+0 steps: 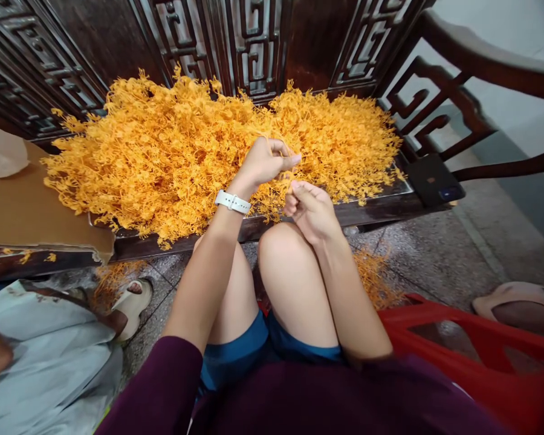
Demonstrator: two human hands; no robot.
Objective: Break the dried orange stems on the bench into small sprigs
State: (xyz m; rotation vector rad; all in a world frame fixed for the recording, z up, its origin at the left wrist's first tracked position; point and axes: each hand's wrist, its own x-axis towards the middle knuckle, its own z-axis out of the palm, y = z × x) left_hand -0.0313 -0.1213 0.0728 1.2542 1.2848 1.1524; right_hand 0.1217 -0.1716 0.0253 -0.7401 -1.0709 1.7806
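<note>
A large heap of bright orange, thin-stemmed, curly pieces (176, 151) covers the dark wooden bench seat; their exact kind I cannot make out. My left hand (269, 162), with a pale watch strap (233, 202) on its wrist, is over the heap's front. Its thumb and fingers are closed on a thin orange strand, part of which loops over the knuckles. Just below and to the right is my right hand (314, 208), palm turned up and fingers curled in a pinch. Whatever sits between those fingertips is mostly hidden. The two hands are close together but apart.
A dark phone (435, 179) lies at the bench's right end, beside the carved armrest (453, 103). Cardboard (40, 205) rests at the left. Orange scraps (374, 278) lie on the floor. A red plastic stool (462, 344) stands at right; another person's clothed leg (58, 344) is at left.
</note>
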